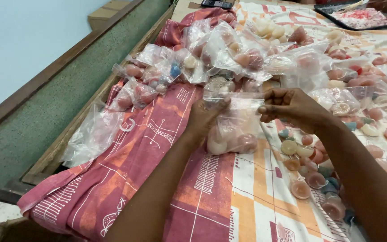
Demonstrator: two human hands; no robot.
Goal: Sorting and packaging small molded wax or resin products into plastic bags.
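Observation:
Both my hands hold one small clear plastic bag (234, 125) by its top edge above a red and orange patterned cloth (135, 170). My left hand (204, 117) pinches the bag's left corner and my right hand (292, 106) pinches the right corner. Inside the bag lie a few small round pieces, whitish and pink (229, 143), sunk to the bottom. Loose round pieces in pink, cream and blue (312, 168) lie on the cloth under my right forearm.
A heap of filled clear bags (193, 62) stretches across the cloth beyond my hands. Empty clear bags (90, 134) lie at the cloth's left edge by a wooden frame (68, 130). A dark tray (359, 18) sits at the far right top.

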